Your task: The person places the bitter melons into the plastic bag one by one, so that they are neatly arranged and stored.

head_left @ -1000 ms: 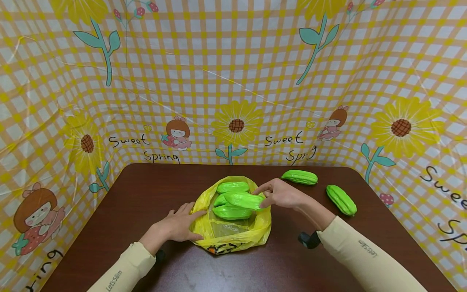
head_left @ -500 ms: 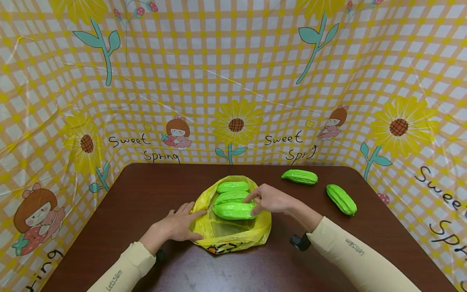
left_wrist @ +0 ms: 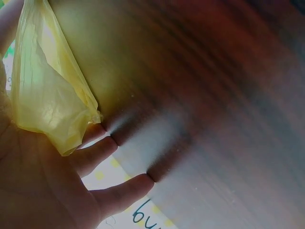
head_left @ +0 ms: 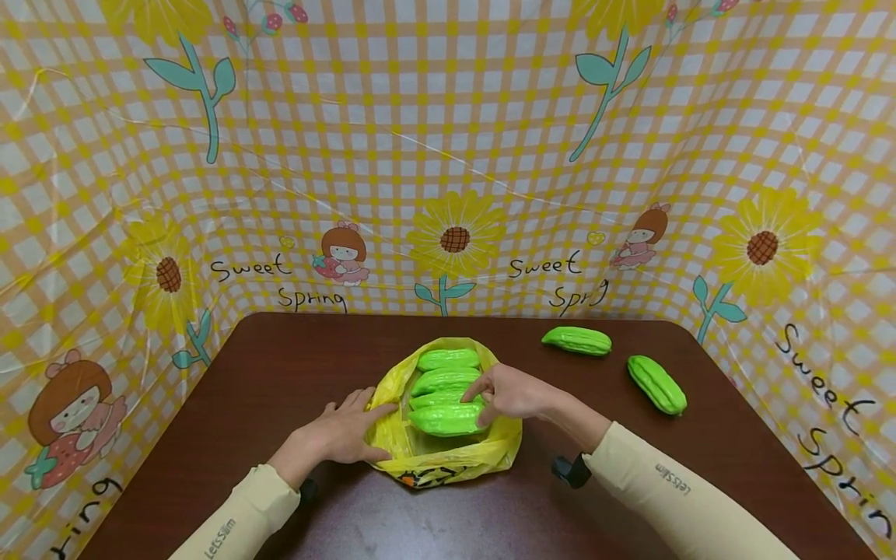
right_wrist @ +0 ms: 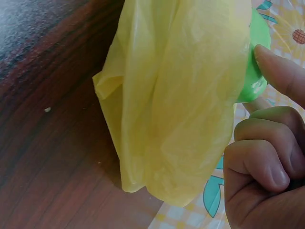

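A yellow plastic bag (head_left: 500, 451) stands on the table with its mouth open upward. Several bright green, ridged bitter melons (head_left: 448, 360) lie in it, stacked in a row from back to front. The frontmost bitter melon (head_left: 442, 421) is pinched at its right end between the thumb and index finger of my right hand (head_left: 518, 391). In the right wrist view, its green end (right_wrist: 257, 57) shows past the bag's side, the other fingers curled in. My left hand (head_left: 339, 432) rests spread at the bag's left rim; its straight fingertips (left_wrist: 138, 186) touch the table in the left wrist view.
Two more bitter melons lie on the table at the back right, one (head_left: 578, 341) near the far edge, the other (head_left: 656, 385) further right. A checked cloth (head_left: 392, 155) with sunflowers hangs behind and along both sides of the dark brown table (head_left: 294, 358).
My right hand has lowered the bitter melon it pinches into the bag, moving left and toward the front of the row. My left hand has stayed at the bag's rim.
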The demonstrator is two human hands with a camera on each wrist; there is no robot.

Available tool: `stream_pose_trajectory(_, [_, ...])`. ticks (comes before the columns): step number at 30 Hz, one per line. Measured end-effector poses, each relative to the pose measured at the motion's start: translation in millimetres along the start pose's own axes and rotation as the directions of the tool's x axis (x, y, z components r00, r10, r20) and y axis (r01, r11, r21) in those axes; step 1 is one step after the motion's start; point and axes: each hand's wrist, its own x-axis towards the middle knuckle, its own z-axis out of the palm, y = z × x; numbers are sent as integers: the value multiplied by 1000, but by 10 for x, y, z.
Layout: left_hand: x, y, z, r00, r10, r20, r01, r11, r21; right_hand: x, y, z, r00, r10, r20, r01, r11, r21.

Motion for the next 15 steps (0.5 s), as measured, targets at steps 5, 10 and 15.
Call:
stream_pose_trajectory(5, [-2,3,-6,1000,-2,-3,2,1000,6,-30,-1,15,1000,-16,16,16,1000,-20])
stream_pose_trajectory(10, [3,-4,0,1000,-4,-1,4,1000,7,-43,20,40,998,-48,36,50,998,-46])
stream_pose_trajectory(15, [7,-8,9,1000,-1,0,1,1000,8,-38,40,78,997,-71,37,74,993,-91])
